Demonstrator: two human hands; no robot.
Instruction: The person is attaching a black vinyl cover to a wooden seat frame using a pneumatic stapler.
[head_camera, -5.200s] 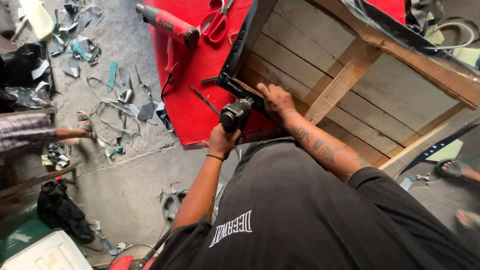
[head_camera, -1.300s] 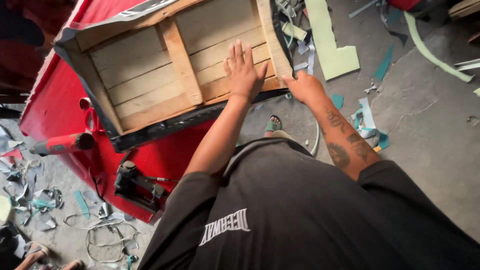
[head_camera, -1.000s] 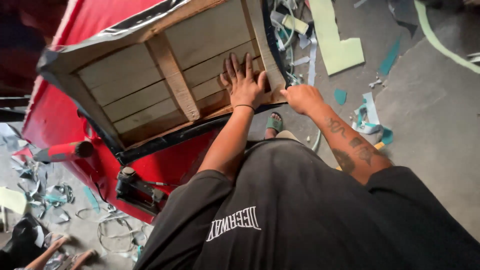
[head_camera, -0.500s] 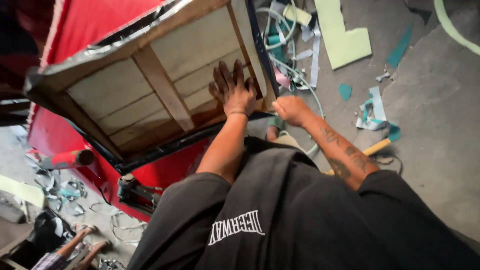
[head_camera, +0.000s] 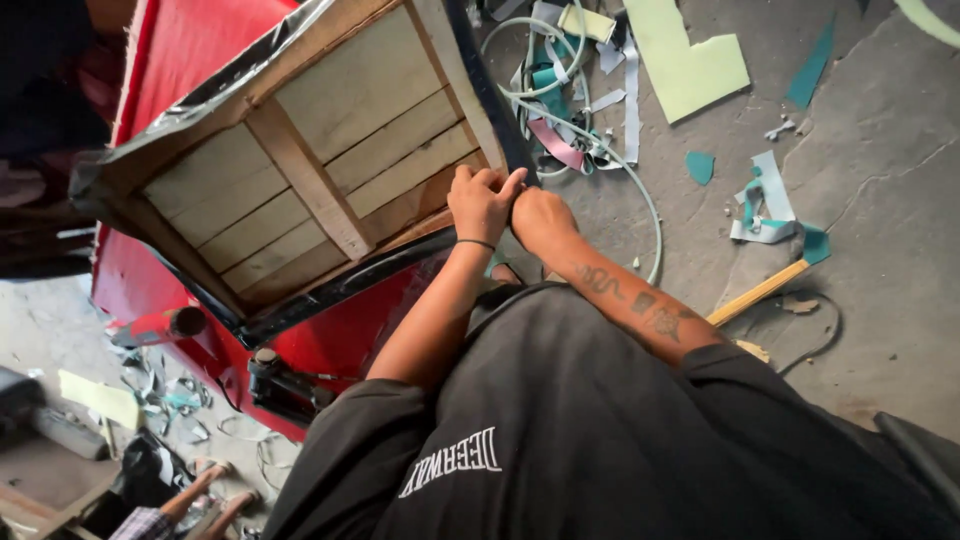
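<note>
A wooden slatted frame (head_camera: 300, 170) with red upholstery (head_camera: 180, 50) and a black fabric edge (head_camera: 480, 80) stands tilted in front of me. My left hand (head_camera: 483, 200), with a thin band on the wrist, curls its fingers over the frame's near right corner. My right hand (head_camera: 540, 215), on a tattooed forearm, is closed on the same corner and touches the left hand. What the fingers pinch under the edge is hidden.
A black staple gun (head_camera: 285, 385) lies on the red cover below the frame, with a red tool (head_camera: 165, 325) to its left. Pale green foam (head_camera: 690, 60), a hose (head_camera: 600, 140), teal scraps and a wooden stick (head_camera: 760, 290) litter the concrete floor at right.
The frame has tipped up and swung left. My left hand has slid off the slats, where it lay flat, to the corner beside my right hand and curled shut.
</note>
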